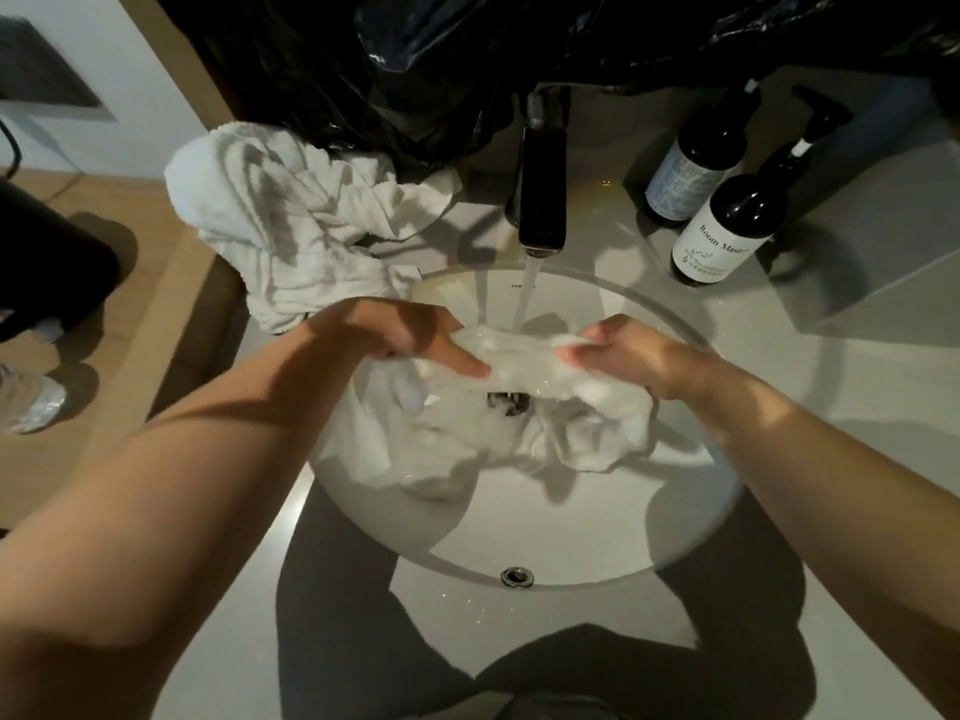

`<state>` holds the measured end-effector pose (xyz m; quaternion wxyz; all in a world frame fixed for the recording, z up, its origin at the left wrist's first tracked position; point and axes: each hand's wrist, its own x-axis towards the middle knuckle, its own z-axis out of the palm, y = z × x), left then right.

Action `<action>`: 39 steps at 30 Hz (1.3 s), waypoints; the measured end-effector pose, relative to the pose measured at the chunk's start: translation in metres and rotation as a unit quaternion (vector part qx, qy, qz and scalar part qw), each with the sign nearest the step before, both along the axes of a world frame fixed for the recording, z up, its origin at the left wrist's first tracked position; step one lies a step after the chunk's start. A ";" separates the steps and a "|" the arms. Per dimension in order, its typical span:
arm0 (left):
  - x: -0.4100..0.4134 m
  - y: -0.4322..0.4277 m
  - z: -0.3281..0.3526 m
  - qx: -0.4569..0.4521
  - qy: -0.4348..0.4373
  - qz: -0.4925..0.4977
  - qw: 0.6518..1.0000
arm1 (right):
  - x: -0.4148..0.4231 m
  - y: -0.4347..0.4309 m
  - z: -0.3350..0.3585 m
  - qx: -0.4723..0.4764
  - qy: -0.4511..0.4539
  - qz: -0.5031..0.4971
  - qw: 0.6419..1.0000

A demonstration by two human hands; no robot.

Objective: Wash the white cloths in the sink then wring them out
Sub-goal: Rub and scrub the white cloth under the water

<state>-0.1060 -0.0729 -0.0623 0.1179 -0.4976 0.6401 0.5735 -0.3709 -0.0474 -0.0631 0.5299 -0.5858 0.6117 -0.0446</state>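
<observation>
- The left hand (410, 332) has its grip closed on one end of a wet white cloth (519, 358), fingers curled over the fabric and one finger lying straighter along it.
- The right hand (618, 350) pinches the other end of the same cloth, fingertips pressed into it.
- The cloth is stretched between both hands over the round white sink (519, 543), and the rest of it hangs down into the basin around the drain (509, 400).
- Water (524, 296) runs from the dark faucet (540, 184) onto the cloth's top edge.
- A heap of dry-looking white cloths (291, 220) lies on the table (857, 459) just left of the faucet, its lower edge touching the sink rim.
- Two dark pump bottles (727, 226) stand on the table to the right, well apart from the sink.
- Something black and glossy, probably a plastic bag (363, 59), hangs behind the faucet.
</observation>
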 end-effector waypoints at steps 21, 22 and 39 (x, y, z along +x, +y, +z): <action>-0.022 0.032 -0.071 -0.157 0.213 0.235 0.935 | 0.014 -0.018 -0.023 0.018 -0.154 -0.123 0.980; -0.029 0.037 -0.077 -0.147 0.200 0.221 0.943 | 0.012 -0.015 -0.013 0.040 -0.197 -0.170 0.965; -0.116 0.079 -0.091 -0.143 0.169 0.255 0.941 | 0.046 0.041 0.048 0.091 -0.468 -0.322 0.818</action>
